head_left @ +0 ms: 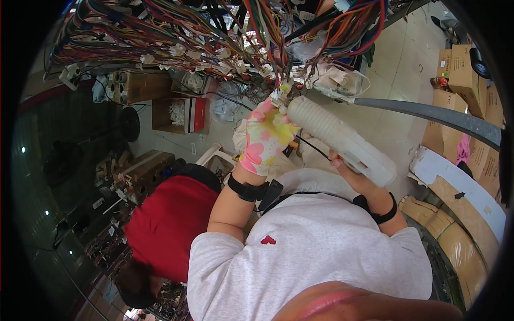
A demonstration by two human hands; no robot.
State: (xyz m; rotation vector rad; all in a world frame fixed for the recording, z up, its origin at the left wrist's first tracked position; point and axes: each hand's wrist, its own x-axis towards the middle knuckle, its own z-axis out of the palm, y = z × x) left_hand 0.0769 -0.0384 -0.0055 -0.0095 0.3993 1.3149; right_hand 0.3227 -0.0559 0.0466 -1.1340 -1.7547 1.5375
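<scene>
At the hanging wire harness (134,40), our left hand (266,132) is pinching a white connector (279,98) and our right hand (350,174) is grasping a ribbed white tool (342,140); what's done or left isn't showing.

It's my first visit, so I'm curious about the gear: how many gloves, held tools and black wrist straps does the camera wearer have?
Patterned glove: 1, on the left hand
White tool: 1, in the right hand
Black wrist straps: 2
Total: 4
</scene>
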